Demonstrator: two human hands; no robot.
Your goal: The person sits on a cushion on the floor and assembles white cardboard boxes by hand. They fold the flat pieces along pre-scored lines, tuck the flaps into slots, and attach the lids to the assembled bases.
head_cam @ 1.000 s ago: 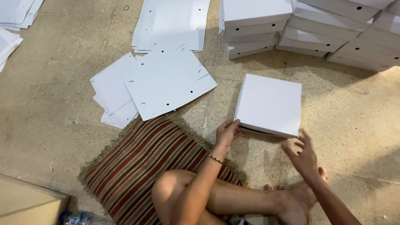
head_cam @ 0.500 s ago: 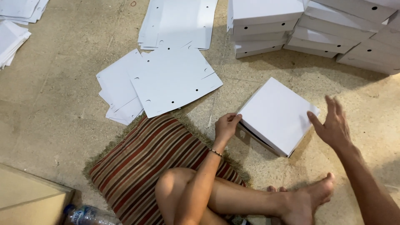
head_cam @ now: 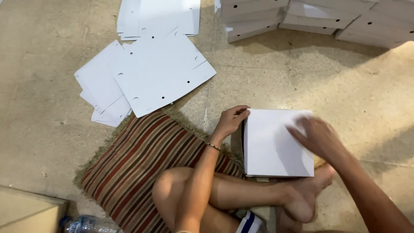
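A square white cardboard box [head_cam: 276, 142], smooth and flat on top, lies on the rough beige concrete floor [head_cam: 43, 108], just in front of the crossed bare legs. The left hand [head_cam: 232, 120] has its fingers curled around the box's left upper corner and grips that edge. The right hand [head_cam: 317, 138] is blurred; it lies on the lid with fingers spread flat, holding nothing. To the left is a striped woven cushion [head_cam: 142, 168] with a fringed border. Beyond it lie flat white cardboard sheets [head_cam: 159, 71] with small punched holes.

white box [head_cam: 276, 146]; striped red-brown cushion [head_cam: 142, 168]
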